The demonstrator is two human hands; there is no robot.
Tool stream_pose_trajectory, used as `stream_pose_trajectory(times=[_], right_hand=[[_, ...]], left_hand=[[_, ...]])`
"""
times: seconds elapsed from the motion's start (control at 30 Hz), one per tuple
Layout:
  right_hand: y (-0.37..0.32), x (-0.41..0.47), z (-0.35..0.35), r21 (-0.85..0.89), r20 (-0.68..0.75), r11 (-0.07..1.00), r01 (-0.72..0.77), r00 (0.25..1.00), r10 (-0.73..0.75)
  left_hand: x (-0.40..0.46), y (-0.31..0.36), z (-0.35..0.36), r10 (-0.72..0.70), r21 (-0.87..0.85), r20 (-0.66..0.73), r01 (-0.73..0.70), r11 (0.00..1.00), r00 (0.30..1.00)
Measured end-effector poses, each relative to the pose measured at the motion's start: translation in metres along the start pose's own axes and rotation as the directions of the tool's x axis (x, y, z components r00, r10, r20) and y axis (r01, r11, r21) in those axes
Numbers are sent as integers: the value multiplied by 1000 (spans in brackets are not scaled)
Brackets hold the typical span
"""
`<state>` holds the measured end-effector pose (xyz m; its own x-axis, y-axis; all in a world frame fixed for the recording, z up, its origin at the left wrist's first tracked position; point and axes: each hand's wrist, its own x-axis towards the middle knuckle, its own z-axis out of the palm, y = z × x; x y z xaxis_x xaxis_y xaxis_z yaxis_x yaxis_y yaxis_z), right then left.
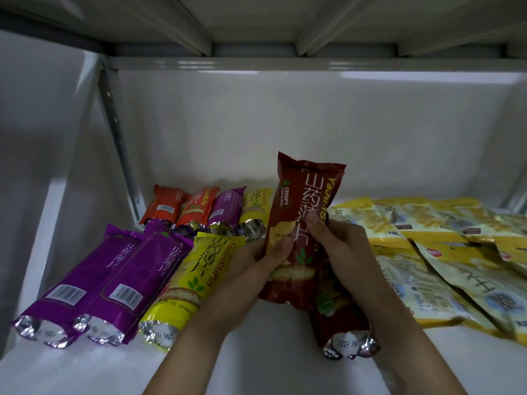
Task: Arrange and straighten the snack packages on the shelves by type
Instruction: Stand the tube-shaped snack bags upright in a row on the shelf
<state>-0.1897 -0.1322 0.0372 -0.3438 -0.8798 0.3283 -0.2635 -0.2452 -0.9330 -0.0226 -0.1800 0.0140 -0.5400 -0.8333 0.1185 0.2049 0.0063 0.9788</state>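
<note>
Head view: both hands (pixel 288 249) pinch the maroon packet (pixel 302 212), hiding another beneath.

A perforated metal upright (pixel 118 132) stands against the white back wall (pixel 285 118).

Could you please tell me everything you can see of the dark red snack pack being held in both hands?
The dark red pack is a long, glossy tube-shaped wrapper with a crimped top end, printed with pale Chinese characters, "CRISPY YAM SLICES" and pictures of chips. It is raised above the shelf, tilted slightly. The left hand and right hand grip its lower half, thumbs across the front.
</note>
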Motion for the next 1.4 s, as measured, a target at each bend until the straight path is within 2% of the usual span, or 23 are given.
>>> stream_pose_trajectory(times=[0.13,0.27,0.5,0.67,0.77,0.83,0.93,1.13,1.2,1.3,1.4], right_hand=[[0,1,2,-21,-73,999,29,997,-31],[1,1,2,-38,-45,999,-2,999,0],[3,4,1,-257,-101,966,37,993,-65],[14,6,4,-207,-54,977,-39,998,29],[17,8,5,-194,-86,979,-56,995,39],[13,7,3,-188,-104,981,-52,994,32],[10,4,1,-264,-119,963,-49,993,18],[8,2,4,-389,-125,921,2,991,-55],[8,2,4,-409,-144,912,41,984,-109],[5,0,7,-398,-173,914,80,972,-161],[2,-4,8,-395,-182,905,156,953,-244]], left_hand=[[1,-1,1,6,-38,24,-6,999,1000],[3,2,-1,58,-54,-39,-60,997,998],[0,3,7,196,149,-120,-177,973,973],[-15,1,9,184,243,-169,-140,960,968],[-31,-7,2,238,462,-233,-108,880,943],[-44,-10,4,222,525,-244,-64,849,944],[-54,-10,10,155,636,-302,78,768,940],[-45,-2,10,165,779,-385,223,587,908],[-41,2,8,155,826,-362,239,510,919],[-42,9,10,135,853,-327,230,467,935],[-42,9,7,170,931,-245,182,316,955]])
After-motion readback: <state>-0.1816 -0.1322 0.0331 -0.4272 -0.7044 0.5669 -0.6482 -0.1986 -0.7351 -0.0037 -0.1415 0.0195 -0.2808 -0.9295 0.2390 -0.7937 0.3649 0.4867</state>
